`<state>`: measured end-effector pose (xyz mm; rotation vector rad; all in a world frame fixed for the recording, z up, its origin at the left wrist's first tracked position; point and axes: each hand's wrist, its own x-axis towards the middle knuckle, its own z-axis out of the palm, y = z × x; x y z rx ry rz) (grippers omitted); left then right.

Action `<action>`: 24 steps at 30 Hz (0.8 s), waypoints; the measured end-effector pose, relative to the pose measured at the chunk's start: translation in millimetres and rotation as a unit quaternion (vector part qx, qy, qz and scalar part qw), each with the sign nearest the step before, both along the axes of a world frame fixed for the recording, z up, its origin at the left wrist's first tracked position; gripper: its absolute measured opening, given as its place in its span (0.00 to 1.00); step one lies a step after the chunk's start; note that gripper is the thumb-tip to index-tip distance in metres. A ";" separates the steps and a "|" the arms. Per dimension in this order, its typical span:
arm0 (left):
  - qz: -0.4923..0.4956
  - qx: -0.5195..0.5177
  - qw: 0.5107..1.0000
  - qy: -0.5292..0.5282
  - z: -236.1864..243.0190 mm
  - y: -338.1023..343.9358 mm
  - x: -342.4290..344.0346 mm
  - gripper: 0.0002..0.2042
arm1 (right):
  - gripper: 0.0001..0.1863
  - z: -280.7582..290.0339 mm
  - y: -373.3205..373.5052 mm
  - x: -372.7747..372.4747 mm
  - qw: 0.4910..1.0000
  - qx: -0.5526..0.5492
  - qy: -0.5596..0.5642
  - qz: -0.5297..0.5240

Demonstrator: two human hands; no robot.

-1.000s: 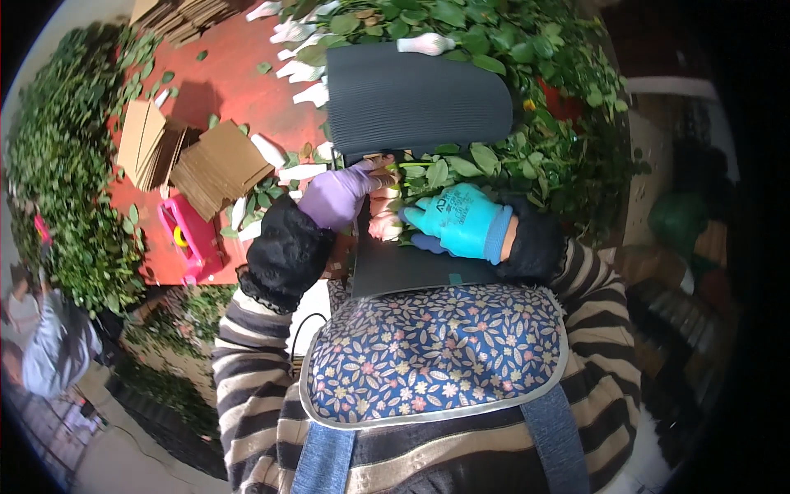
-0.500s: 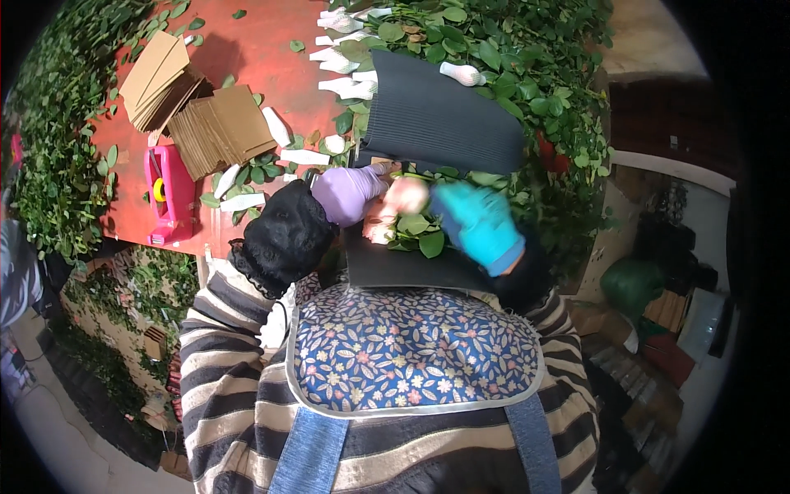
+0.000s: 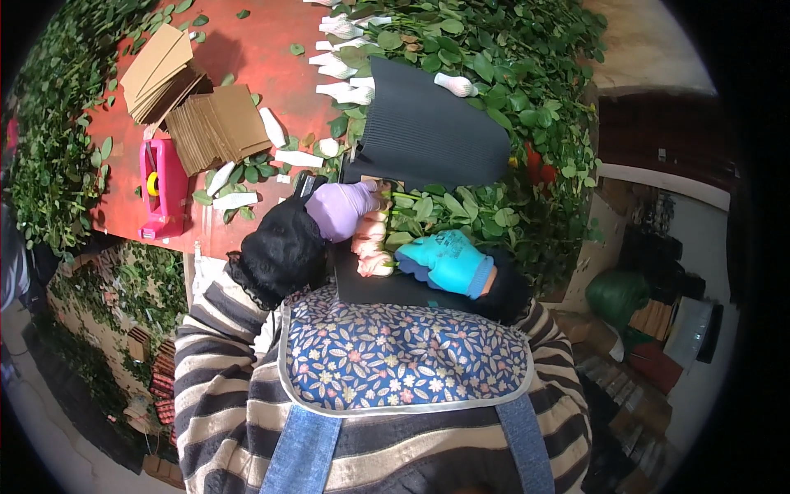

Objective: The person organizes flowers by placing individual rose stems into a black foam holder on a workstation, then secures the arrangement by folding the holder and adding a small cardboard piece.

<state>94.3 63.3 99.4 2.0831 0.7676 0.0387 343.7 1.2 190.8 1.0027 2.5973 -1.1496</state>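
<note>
Pink roses (image 3: 372,232) lie in a short column on a black mat, heads to the left and leafy stems to the right. My left hand (image 3: 341,212), in a light purple glove, is closed at the upper end of this column, beside a small brown cardboard strip (image 3: 393,183). What its fingers hold is hidden. My right hand (image 3: 448,262), in a turquoise glove, curls round the stem just behind the lowest rose (image 3: 375,264). A dark ribbed sheet (image 3: 436,123) spreads behind the flowers.
Roses in white sleeves (image 3: 341,92) line the far side, their leafy stems (image 3: 527,90) heaped to the right. On the red table (image 3: 239,49) are stacked cardboard pieces (image 3: 218,128), loose white sleeves (image 3: 234,200) and a pink tape dispenser (image 3: 167,185). More foliage (image 3: 49,123) covers the far left.
My right hand has moved down and left to the lowest rose, uncovering the leafy stems. The roses now sit in a neater column. My left hand has shifted slightly down and left.
</note>
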 end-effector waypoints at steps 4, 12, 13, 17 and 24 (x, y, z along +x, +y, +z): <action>0.137 -0.230 0.957 -0.114 -10.3 -23.7 3.8 0.17 | 0.18 8.0 29.8 5.4 0.969 0.204 -0.011 -0.136; 0.220 -0.386 0.875 -0.191 -27.9 -41.0 12.6 0.22 | 0.26 -57.3 62.6 -7.1 0.915 0.346 -0.196 -0.066; 0.204 -0.336 0.899 -0.192 -30.4 -43.4 12.2 0.22 | 0.27 -63.1 63.8 -6.1 0.909 0.357 -0.210 -0.049; 0.214 -0.322 0.898 -0.211 -27.8 -47.7 9.0 0.22 | 0.25 -70.7 66.2 -5.7 0.914 0.355 -0.196 -0.025; 0.266 -0.497 0.792 -0.232 12.6 -36.6 10.4 0.22 | 0.25 -68.0 65.9 -2.9 0.919 0.343 -0.194 0.022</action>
